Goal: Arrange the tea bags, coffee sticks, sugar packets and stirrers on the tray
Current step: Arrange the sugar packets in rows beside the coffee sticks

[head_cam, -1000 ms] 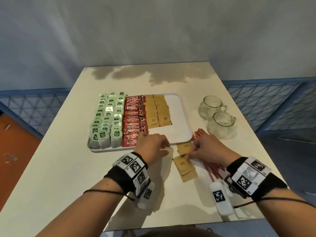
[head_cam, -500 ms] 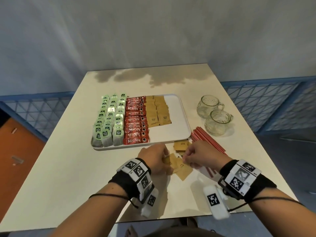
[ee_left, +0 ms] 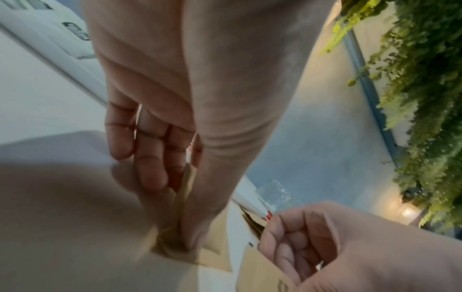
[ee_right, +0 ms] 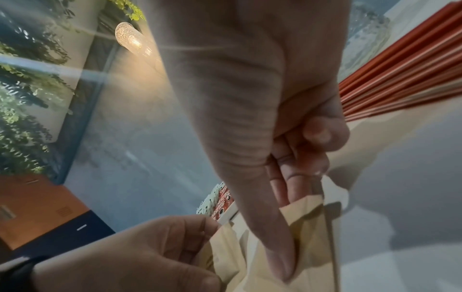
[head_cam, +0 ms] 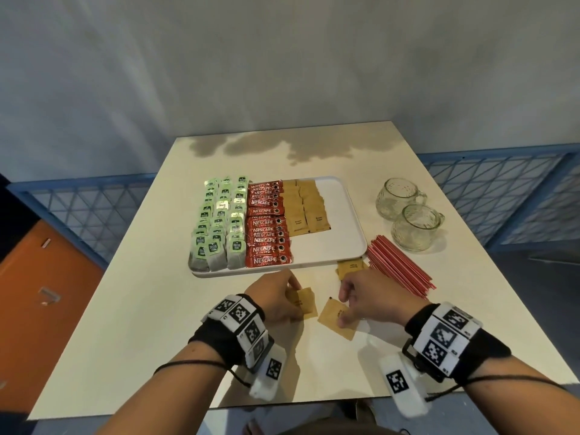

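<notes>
In the head view, a pale cream table (head_cam: 125, 324) fills the centre of the frame, set against a grey wall (head_cam: 282, 73) across the top; a blue lattice railing (head_cam: 489, 189) runs at mid-height on both sides, and an orange panel (head_cam: 40, 277) shows at the left edge. A dark blotchy patch (head_cam: 270, 147) lies along the far edge of the table. A white tray (head_cam: 339, 233) sits at centre, holding green tea bags (head_cam: 219, 227) in its left part, red coffee sticks (head_cam: 266, 227) next to them, and brown sugar packets (head_cam: 306, 211) toward the upper middle; the right part of the tray is bare. Two glass mugs (head_cam: 408, 218) stand at right of centre, and a bundle of red stirrers (head_cam: 398, 268) lies on the table just right of the tray's near corner. Loose packets (head_cam: 351, 266) lie just below that corner. The left hand (head_cam: 276, 298) pinches a sugar packet (head_cam: 306, 304) at lower centre; the right hand (head_cam: 373, 298) pinches a second packet (head_cam: 332, 318) beside it. In the left wrist view, the thumb and curled fingers (ee_left: 150, 170) clamp the brown packet edge-on above the table, with the tray rim at upper left, green foliage (ee_left: 425, 98) down the right edge, and the right hand at lower right. In the right wrist view, the thumb (ee_right: 262, 217) and fingers grip a cream-brown packet at lower centre, stirrers cross the upper right, a lamp (ee_right: 132, 39) glows at upper left, and the left hand occupies the lower left.
</notes>
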Demonstrator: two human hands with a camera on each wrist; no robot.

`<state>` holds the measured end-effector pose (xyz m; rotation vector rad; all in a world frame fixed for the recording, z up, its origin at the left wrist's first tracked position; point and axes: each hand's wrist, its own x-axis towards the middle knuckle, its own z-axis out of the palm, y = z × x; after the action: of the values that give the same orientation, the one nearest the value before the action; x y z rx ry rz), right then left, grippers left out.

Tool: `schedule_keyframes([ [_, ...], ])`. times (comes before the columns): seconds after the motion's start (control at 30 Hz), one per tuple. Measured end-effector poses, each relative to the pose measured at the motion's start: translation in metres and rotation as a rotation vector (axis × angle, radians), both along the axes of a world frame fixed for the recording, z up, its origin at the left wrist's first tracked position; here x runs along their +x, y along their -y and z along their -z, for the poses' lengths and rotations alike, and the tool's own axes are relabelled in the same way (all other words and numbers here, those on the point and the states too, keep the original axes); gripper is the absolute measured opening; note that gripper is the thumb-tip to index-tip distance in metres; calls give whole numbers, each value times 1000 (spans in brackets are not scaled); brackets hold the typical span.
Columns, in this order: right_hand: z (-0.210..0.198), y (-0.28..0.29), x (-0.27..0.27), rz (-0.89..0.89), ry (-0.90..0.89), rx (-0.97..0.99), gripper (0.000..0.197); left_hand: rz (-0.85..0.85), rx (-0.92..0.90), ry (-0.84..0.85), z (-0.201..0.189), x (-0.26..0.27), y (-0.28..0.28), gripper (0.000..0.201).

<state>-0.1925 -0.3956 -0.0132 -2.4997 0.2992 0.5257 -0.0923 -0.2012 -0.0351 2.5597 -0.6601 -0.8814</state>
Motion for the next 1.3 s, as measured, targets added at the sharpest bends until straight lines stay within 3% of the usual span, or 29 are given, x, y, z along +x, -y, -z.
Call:
schedule_keyframes([
  [0.13,1,0,2,-9,-27,124,35,-44,-131,35,-6,2,-12,27],
  [0.27,-3,0,7,18,-21,411,21,-277,-356,-154,-9,7,-25,15],
  [0.33,-8,-4,14,62,56,536,20,-291,-373,-147,-11,9,-27,14],
  [0.53,-11,-21,37,164,244,560,17,-259,-567,-387,-28,5,-19,15],
  [0.67,-21,-14,41,245,259,697,23,-413,-809,-330,-43,4,-12,18],
  [0.73,-29,-5,44,326,308,827,24,-538,-967,-380,-47,5,-3,27],
  [0.83,-38,6,50,372,372,895,24,-502,-1072,-571,-51,3,21,52],
  [0.9,-39,6,51,335,396,851,22,-485,-1094,-710,-51,-2,38,50],
  [1.0,-29,12,48,352,404,776,21,-591,-1132,-871,-46,-7,55,37],
  [1.1,-12,34,40,336,467,473,13,-708,-1087,-829,-36,-3,52,30],
  [1.2,1,54,27,182,393,84,7,-750,-1019,-750,-26,1,40,24],
  [1.3,13,52,15,66,337,-45,13,-776,-998,-733,-19,1,33,20],
])
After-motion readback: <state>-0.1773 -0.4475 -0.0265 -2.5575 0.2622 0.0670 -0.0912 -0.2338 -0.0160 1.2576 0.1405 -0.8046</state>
